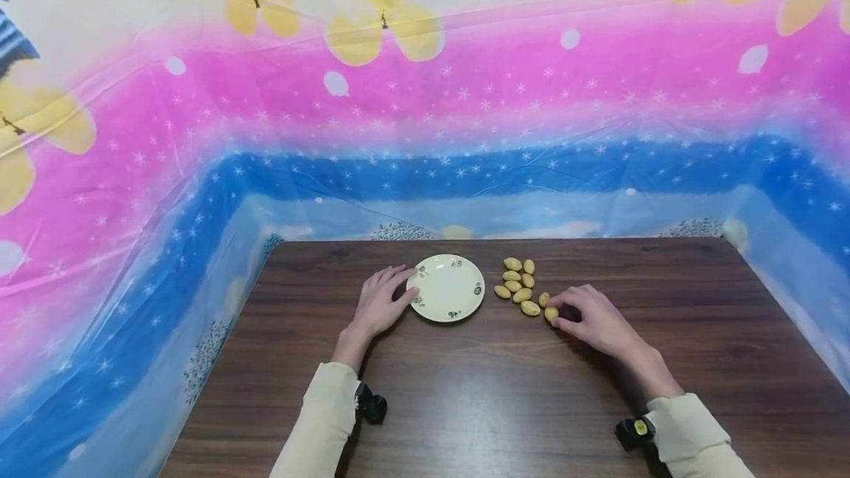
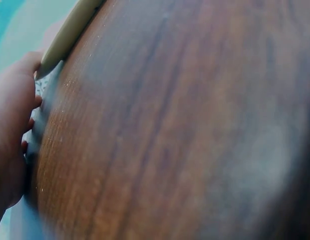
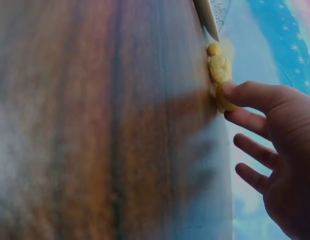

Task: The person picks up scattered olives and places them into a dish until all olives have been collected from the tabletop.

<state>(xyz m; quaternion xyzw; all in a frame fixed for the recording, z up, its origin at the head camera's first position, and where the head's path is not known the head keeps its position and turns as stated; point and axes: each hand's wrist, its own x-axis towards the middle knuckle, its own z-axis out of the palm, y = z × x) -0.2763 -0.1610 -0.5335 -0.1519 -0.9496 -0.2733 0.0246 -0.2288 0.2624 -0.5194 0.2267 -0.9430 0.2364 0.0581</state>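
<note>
A round white plate (image 1: 446,288) with small dark floral prints on its rim lies on the table, left of a group of small oval yellow pieces (image 1: 522,295). My left hand (image 1: 381,302) rests at the plate's left rim, thumb and forefinger spread and touching it. In the left wrist view the thumb of that hand (image 2: 12,115) meets the rim of the plate (image 2: 69,35). At the group's right end, my right hand (image 1: 594,318) pinches one yellow piece (image 3: 224,97) between thumb and forefinger. Its other fingers stay apart from the pieces. The pieces' exact kind is unclear.
The brown wood-grain table (image 1: 478,397) ends at a far edge behind the plate. Beyond it hangs a pink and blue patterned cloth (image 1: 425,116), which also runs along both sides. Each wrist wears a black camera, one below the left cuff (image 1: 345,382).
</note>
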